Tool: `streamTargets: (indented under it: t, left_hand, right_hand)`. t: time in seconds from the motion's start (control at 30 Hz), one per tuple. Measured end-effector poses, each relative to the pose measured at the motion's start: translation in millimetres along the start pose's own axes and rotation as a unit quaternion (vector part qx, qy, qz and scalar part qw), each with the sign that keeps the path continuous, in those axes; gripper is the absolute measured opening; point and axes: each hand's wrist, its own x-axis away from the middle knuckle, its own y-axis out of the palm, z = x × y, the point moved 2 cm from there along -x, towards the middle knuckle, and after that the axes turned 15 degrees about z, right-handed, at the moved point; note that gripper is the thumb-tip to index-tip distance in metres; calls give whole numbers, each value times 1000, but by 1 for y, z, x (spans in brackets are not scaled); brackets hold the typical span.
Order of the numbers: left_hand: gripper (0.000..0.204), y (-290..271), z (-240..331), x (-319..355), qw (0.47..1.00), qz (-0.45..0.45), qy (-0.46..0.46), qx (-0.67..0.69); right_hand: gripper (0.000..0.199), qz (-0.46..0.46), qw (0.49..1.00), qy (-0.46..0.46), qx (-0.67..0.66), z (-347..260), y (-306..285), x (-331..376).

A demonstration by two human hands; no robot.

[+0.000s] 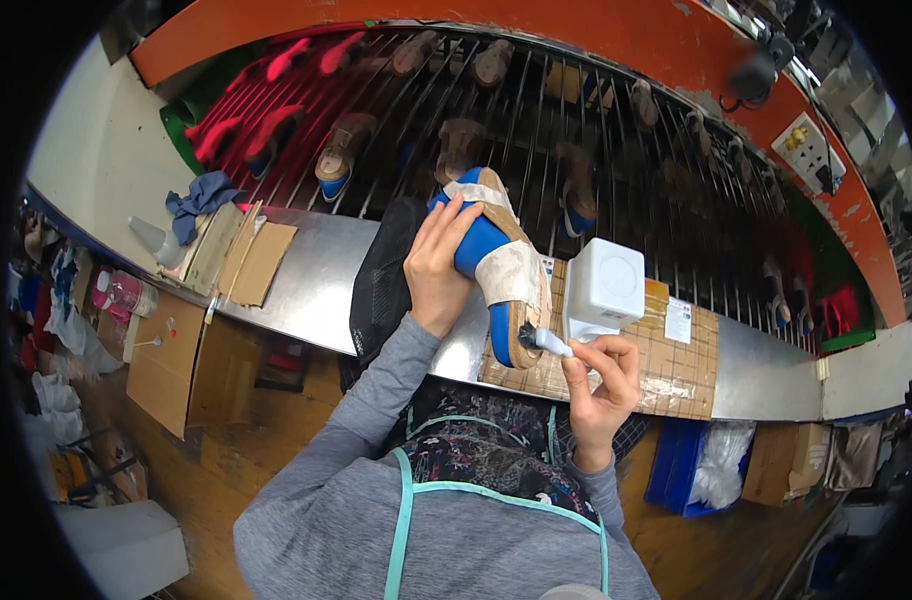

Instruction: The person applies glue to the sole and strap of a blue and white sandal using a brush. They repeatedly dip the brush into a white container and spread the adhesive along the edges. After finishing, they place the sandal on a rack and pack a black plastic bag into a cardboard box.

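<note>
One brush (pixel 550 341), pinched in the right hand (pixel 604 388), meets the near end of the sandal (pixel 508 272); the left hand (pixel 439 270) grips the sandal above the tabletop (pixel 321 275). Brushing appears underway; the remaining extent cannot be determined. Beyond the sandal: further shoes (pixel 344 148).

"What sort of place is this?"

"A workshop, with the look of a shoemaking line."

"What shows it?"

"Rows of shoes (pixel 342 155) on metal rods (pixel 516 130), with red light at both ends and a scuffed orange frame (pixel 566 30) behind. Also, 1 strapped sandal (pixel 511 272) on a blue form (pixel 484 243) is held over a metal worktop (pixel 321 270)."

"Anything else?"

"A socket panel (pixel 810 153) on that frame, cardboard boxes (pixel 166 375) and 1 blue crate (pixel 676 465) below the worktop."
</note>
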Motion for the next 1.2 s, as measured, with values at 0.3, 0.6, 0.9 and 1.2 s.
streamTargets:
  t: [0.3,0.6,0.9,1.2]
  left_hand:
    - [57,-5,9,4,988,-79,-112,78]
    - [65,-20,1,17,955,-243,-145,90]
    - [64,-20,-9,36,866,-394,-236,199]
    - [68,-21,4,55,644,-536,-400,370]
  right_hand:
    - [20,-20,996,-81,-2,-5,9,-23]
    - [18,-72,992,-103,-31,-7,30,-52]
    - [17,-110,987,-99,-58,-3,41,-58]
    - [17,-132,987,-74,-48,13,28,-49]
